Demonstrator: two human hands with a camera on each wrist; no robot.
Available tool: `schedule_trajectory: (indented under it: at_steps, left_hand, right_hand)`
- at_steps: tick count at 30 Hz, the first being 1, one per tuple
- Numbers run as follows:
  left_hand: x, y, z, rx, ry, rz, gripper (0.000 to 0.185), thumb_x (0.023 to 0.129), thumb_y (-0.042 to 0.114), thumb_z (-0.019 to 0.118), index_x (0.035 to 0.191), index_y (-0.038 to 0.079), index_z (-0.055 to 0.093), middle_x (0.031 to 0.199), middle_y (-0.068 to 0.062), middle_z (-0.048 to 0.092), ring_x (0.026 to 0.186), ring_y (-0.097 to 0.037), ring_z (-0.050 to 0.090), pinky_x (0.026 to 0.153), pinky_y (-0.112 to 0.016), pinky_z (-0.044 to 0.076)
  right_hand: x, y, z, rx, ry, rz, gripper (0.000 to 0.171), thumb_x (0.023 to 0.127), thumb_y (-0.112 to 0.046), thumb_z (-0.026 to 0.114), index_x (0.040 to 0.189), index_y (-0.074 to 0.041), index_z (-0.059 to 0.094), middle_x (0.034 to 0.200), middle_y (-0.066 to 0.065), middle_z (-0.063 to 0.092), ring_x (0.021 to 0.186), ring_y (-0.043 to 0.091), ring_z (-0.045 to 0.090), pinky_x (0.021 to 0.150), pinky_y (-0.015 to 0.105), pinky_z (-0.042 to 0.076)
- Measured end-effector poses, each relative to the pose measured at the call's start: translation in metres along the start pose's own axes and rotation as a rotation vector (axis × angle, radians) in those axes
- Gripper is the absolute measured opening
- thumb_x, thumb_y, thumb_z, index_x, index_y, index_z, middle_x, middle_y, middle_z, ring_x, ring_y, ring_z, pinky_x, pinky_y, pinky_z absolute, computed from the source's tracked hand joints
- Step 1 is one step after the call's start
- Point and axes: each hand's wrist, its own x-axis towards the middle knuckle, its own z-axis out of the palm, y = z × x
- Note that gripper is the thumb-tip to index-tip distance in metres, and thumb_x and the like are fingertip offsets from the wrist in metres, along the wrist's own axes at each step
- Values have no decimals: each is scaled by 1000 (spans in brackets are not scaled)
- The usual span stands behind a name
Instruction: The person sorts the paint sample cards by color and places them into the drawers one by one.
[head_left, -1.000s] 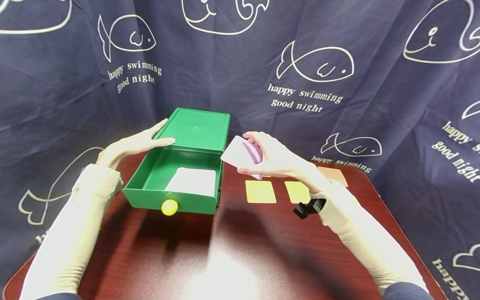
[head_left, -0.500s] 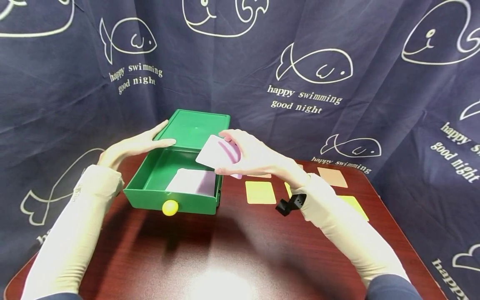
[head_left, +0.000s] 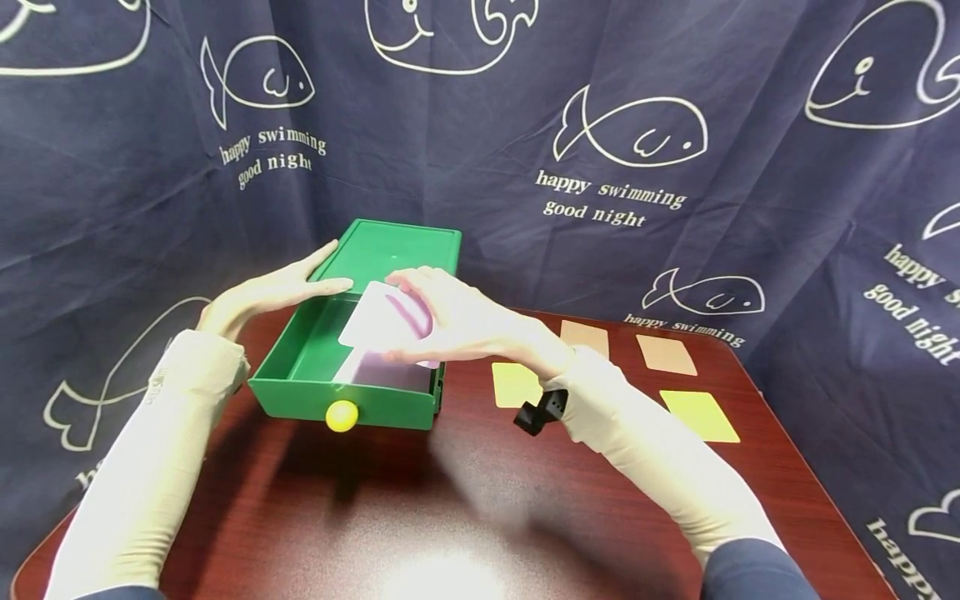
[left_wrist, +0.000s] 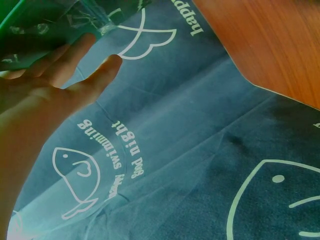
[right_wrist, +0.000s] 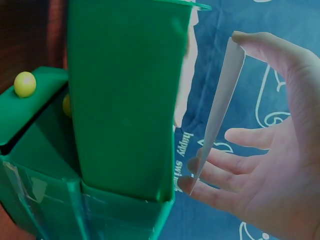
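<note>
Holding a pale card (head_left: 372, 319) by its edges, right hand (head_left: 457, 321) grip hovers over the green drawer (head_left: 300, 367)'s open tray, inside its rim. Left hand (head_left: 266, 292), fingers straight, rests on the casing edge at 9 o'clock. Counter (head_left: 465, 500) bare toward 6 o'clock.

Dark wood table (head_left: 450, 517) bears green drawer box (head_left: 352, 400), coloured cards (head_left: 697, 414) (yellow, tan)

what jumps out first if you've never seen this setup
The bright green drawer box, pulled open at the table's far left, with a yellow knob. Over the open drawer, the right hand holds a pale card by its edges; the left hand rests flat against the box. Behind hangs a navy fish-print cloth.
</note>
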Motion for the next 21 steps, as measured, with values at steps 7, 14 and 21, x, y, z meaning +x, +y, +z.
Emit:
schedule_trajectory:
  at_steps: [7, 14, 21]
  left_hand:
    - [0, 1, 0, 8, 1, -5, 91, 94, 51, 55, 156, 25, -7, 164, 0, -3, 150, -26, 4, 122, -55, 7]
    - [0, 0, 0, 13, 1, 4, 91, 94, 50, 55, 156, 24, -7, 164, 0, -3, 150, -26, 4, 122, -55, 7]
    - [-1, 0, 0, 20, 4, 6, 91, 94, 51, 54, 156, 23, -6, 164, -1, -3, 150, -27, 3, 122, -55, 7]
  right_hand:
    - [8, -7, 11, -38, -42, 8, 79, 73, -60, 72, 138, -25, 43, 126, -6, 50, 112, 8, 44, 86, 24, 47]
    - [10, -6, 23, -56, -67, -2, 79, 74, -57, 73, 139, -22, 44, 129, -4, 50, 113, 11, 44, 84, 23, 47]
    - [7, -2, 30, -46, -76, -33, 75, 78, -56, 71, 139, -20, 46, 134, -2, 50, 122, 11, 44, 97, 26, 46]
